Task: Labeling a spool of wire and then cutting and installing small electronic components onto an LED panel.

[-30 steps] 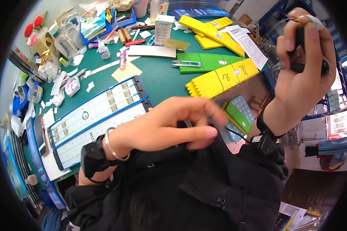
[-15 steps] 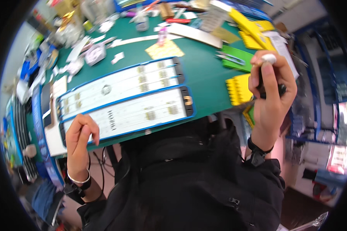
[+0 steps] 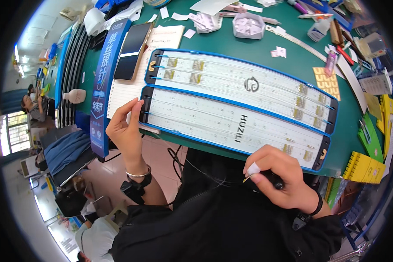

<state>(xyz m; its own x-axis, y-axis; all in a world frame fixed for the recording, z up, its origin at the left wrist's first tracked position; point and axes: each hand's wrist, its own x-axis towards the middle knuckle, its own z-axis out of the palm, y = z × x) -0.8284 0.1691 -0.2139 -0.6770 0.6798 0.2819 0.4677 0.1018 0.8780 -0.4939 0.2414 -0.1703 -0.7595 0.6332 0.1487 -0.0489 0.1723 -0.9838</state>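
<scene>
An opened fishing rig box (image 3: 196, 111), with two long white panels, blue rims and black ends, lies slanted along the table's near edge. Fine lines and small gold coils are strung on its panels. At the near panel's left end, my left hand (image 3: 125, 126) has thumb and forefinger pinched together; what is between them is too fine to see. My right hand (image 3: 284, 177) is closed below the box's right part, around a dark rounded tool (image 3: 273, 180). White wrapping covers a fingertip, and a tiny gold-coloured piece (image 3: 247, 178) sticks out there. A thin line trails near it.
Beyond the box's left end are a phone (image 3: 133, 50), a lined notebook (image 3: 168, 37) and a long blue package (image 3: 107, 87). Paper scraps, a paper tray (image 3: 249, 26) and a glue bottle (image 3: 319, 29) lie farther off. Yellow notebooks (image 3: 363, 168) sit at the right.
The view has swung left. My right hand has come in from the green and yellow notepads to the box's near edge. My left hand is now pinched at the box's left end.
</scene>
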